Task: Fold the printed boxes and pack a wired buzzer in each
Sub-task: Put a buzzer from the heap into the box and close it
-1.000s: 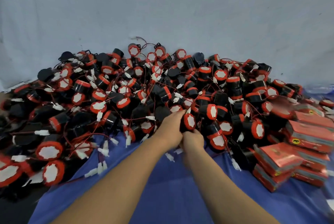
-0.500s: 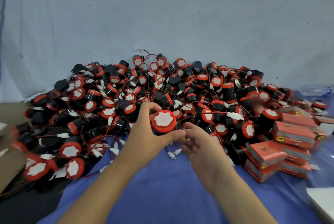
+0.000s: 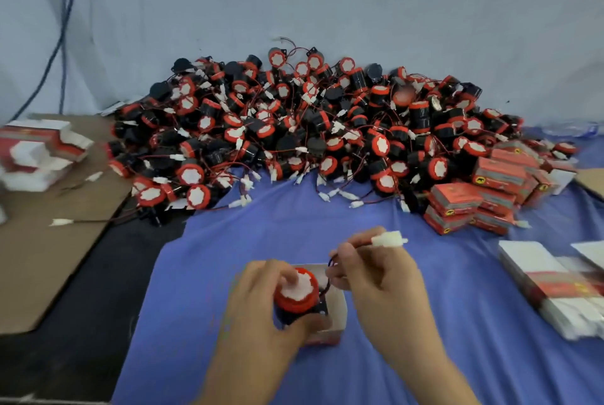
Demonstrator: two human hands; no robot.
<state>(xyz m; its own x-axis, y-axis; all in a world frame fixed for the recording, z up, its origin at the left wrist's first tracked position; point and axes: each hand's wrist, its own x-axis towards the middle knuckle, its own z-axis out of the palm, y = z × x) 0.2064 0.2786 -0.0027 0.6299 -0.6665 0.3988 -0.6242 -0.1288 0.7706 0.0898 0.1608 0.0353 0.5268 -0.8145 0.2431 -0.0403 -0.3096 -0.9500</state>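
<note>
My left hand grips a black buzzer with a red cap and holds it in the mouth of an open printed box on the blue cloth. My right hand pinches the buzzer's wire, whose white connector sticks out past my fingers. A large heap of wired buzzers lies against the back wall. Folded, closed red boxes are stacked at the heap's right end.
Flat unfolded boxes lie in a stack at the right edge and another at the far left on brown cardboard. A blue cloth covers the work surface. Cables hang down the wall at upper left.
My left hand pulled one buzzer out of the heap and brought it down towards me into an open box. My right hand took hold of its wire. The view tilted down.
</note>
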